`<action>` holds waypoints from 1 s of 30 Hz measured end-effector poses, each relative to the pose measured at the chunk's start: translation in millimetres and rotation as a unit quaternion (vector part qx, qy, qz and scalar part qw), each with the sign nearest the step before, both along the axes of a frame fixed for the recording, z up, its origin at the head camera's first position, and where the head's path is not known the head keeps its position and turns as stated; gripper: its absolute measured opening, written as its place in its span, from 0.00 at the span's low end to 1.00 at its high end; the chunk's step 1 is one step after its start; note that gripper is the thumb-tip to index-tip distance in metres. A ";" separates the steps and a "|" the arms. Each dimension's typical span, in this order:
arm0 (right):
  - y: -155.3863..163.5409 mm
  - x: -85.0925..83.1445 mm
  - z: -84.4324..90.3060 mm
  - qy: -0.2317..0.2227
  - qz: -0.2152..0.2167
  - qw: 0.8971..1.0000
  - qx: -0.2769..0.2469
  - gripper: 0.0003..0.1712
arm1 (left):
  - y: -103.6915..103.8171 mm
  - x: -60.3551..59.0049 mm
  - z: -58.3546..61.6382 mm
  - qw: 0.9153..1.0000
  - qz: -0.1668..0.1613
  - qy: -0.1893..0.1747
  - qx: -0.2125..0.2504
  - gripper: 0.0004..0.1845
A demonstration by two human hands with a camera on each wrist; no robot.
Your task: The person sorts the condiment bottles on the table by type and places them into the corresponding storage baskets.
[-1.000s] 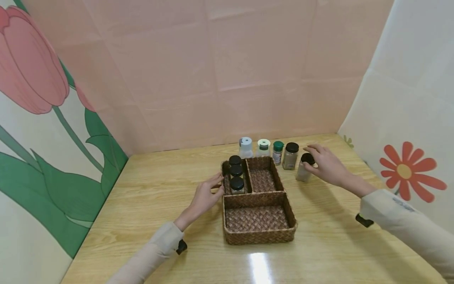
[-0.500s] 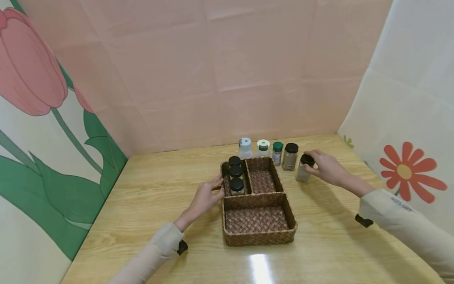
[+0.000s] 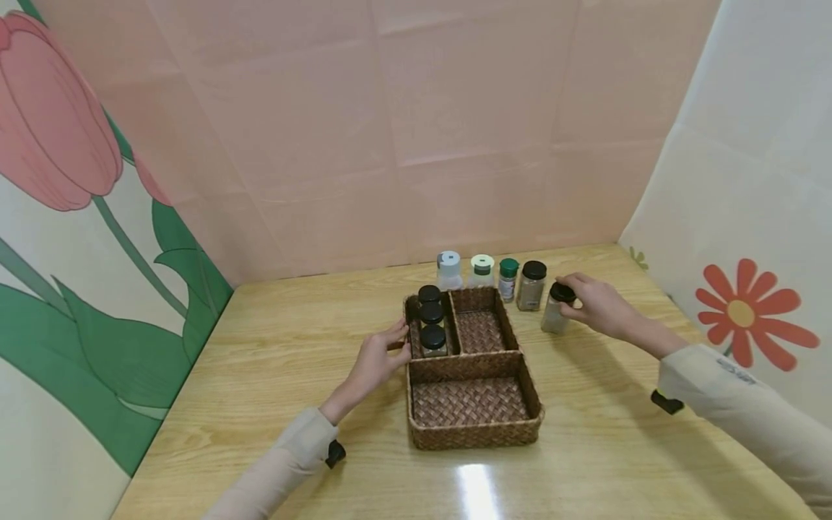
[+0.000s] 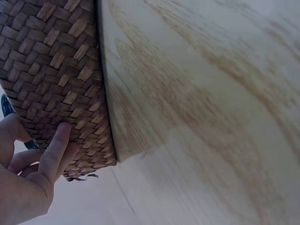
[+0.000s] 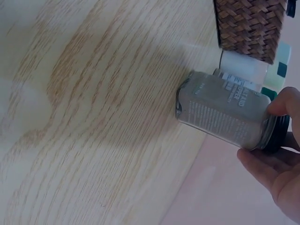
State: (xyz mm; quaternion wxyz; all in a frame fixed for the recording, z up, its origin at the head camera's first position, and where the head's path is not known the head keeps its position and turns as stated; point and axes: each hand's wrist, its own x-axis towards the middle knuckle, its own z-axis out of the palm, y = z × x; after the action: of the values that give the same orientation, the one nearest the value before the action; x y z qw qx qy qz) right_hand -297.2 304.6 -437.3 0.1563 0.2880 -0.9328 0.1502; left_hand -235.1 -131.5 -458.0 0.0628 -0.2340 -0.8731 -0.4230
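Note:
A woven basket with three compartments sits mid-table; its narrow far-left compartment holds three black-lidded jars. My left hand rests against the basket's left wall, fingers fairly straight on the weave. My right hand grips the black lid of a glass spice jar standing on the table right of the basket. In the right wrist view the spice jar is full of grey powder and my fingers curl round its lid.
Behind the basket stand a white-capped bottle, a pale green-capped bottle, a small green-lidded jar and a black-lidded jar. Pink and floral backdrop panels enclose the wooden table on three sides.
My right hand has closed down onto the spice jar's lid and shifted slightly. The left hand and basket have stayed put.

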 end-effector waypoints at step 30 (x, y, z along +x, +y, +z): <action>0.7 4.5 2.4 0.003 0.008 1.000 -0.011 0.33 | -0.2 -0.9 -1.3 1.000 -0.004 -0.014 0.016 0.21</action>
State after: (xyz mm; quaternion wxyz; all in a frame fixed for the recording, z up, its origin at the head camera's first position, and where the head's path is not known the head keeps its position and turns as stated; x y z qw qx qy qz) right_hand -292.7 305.2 -434.9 0.1611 0.2942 -0.9283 0.1606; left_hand -235.9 -131.8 -459.2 0.0529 -0.2308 -0.8662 -0.4400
